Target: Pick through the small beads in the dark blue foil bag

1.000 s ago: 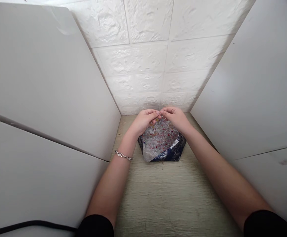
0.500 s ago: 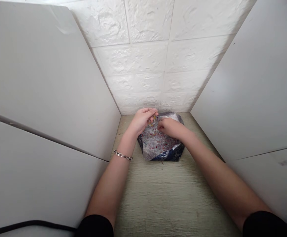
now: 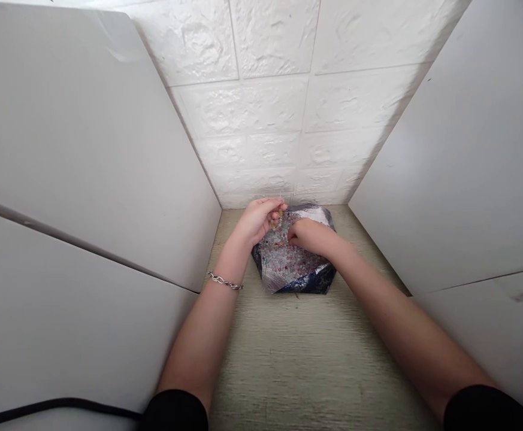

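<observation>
The left hand (image 3: 261, 220) of the person is above the far left part of an opened bag of shiny silver and dark blue plastic (image 3: 308, 282), which lies flat on the greenish-grey table with wood grain (image 3: 295, 353), close to the wall. The thumb and the forefinger of this hand are pressed together, and they pinch a thin strand with small yellow beads (image 3: 281, 213); the strand hangs just below the fingertips, and a fine end of it seems to stick up above them. The other fingers of the left hand are loosely curled. On the bag is spread a layer of many tiny beads, mostly clear and white with some red ones (image 3: 283, 256). The right hand (image 3: 310, 234) is lowered to this layer, near the middle of the bag, with its fingers bent and gathered downward; their tips are hidden, so I cannot tell how closely they meet or whether they have hold of a bead. The two hands are near each other but apart. On the left wrist is a silver chain bracelet (image 3: 225, 281). Behind the bag rises a white wall with brick pattern (image 3: 270, 108), and a smooth white panel stands on each side.
</observation>
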A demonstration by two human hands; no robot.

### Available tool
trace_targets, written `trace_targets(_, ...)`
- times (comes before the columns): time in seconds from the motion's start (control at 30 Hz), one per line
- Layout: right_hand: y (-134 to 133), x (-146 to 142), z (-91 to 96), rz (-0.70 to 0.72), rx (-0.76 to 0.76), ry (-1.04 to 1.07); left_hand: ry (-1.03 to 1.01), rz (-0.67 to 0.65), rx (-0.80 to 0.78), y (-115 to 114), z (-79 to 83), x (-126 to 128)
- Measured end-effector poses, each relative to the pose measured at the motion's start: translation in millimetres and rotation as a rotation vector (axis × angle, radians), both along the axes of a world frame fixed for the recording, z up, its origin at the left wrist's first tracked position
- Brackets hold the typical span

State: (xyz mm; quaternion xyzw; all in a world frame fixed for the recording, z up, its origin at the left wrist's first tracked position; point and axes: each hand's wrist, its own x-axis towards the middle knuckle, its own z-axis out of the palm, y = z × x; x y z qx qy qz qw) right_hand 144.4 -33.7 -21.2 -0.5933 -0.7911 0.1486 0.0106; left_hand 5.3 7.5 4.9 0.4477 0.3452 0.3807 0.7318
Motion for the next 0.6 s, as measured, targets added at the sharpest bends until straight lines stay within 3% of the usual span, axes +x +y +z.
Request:
trace_targets(0.2,-1.4,-3.1,5.8,-0.015,-0.053,-0.095,-0.03,0.023,-0.062,0.1,1.5,-1.0)
trace_targets(0.47,-3.7,-3.5,-0.3,0.006,0.001,-0.146,-0.008,0.014,-0.046,-1.6,3.4,-0.4)
trace_targets(0.6,1.8,1.5,-5.3,0.016,0.081,-0.014,0.015,0.0,-0.016,-1.2,3.0,-0.2)
